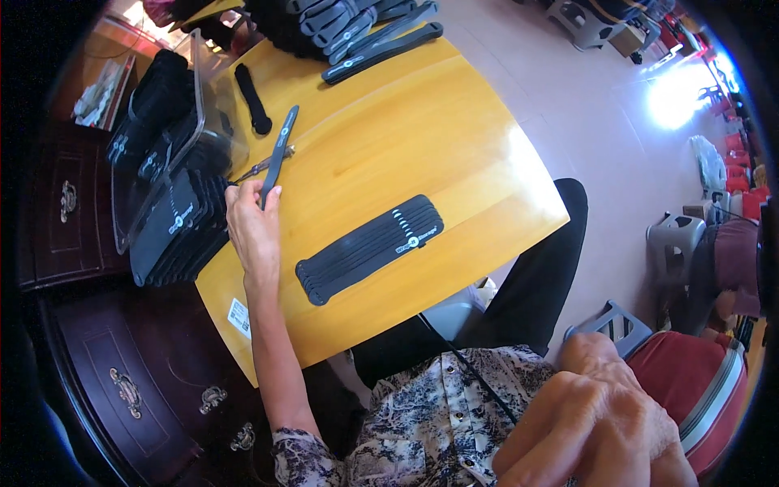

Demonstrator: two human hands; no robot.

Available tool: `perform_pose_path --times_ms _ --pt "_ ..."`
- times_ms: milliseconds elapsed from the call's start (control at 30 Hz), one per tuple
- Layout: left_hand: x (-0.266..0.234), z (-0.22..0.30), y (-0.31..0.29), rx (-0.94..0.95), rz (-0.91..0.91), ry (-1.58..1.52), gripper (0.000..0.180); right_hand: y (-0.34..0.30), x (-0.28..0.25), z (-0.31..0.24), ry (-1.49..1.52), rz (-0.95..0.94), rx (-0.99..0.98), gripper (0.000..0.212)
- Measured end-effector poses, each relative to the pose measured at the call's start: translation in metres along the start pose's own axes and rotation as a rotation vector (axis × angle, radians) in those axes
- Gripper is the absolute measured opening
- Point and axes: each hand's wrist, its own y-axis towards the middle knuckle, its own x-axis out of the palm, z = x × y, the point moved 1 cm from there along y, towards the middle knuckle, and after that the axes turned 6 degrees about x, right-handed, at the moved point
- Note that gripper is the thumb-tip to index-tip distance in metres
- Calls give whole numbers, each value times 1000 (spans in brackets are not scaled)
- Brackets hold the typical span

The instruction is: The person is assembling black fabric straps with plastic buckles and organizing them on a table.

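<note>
My left hand (256, 227) is closed on the lower end of a dark grey strap (282, 150) with pale printing, which points up and away over the table. Beneath this strap lies a slim metallic tool (256, 170), partly covered. To the right of my left hand, a row of overlapping black straps (365, 247) with rounded ends lies flat on the yellow table (454, 146). My right hand (600, 422) is raised very close at the lower right, away from the table. Its knuckles are bent, and the fingertips are hidden beyond the lower edge.
Left of my hand, a clear plastic bin (199, 105) holds black straps, with a stack of black straps (178, 227) in front. A single black strap (253, 99) lies beyond. More grey straps (357, 40) are piled at the far edge. Dark wooden drawers (122, 357) stand left.
</note>
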Motion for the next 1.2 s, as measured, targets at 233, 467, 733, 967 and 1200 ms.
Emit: perform_pose_path --times_ms 233,467,733,967,1200 --pt "-6 5 0 103 107 -17 22 -24 -15 -15 74 4 31 15" --pt "-34 41 -11 -75 27 -571 19 -44 -13 -23 150 0 97 15" --pt "-36 117 -87 -361 -521 -1591 26 -4 -24 33 -56 152 -220 27" --pt "3 161 -101 -463 -629 -1740 22 -67 -14 80 -345 399 346 32" --pt "14 187 -99 -397 -645 -1638 25 -85 -11 91 -463 547 324 28"
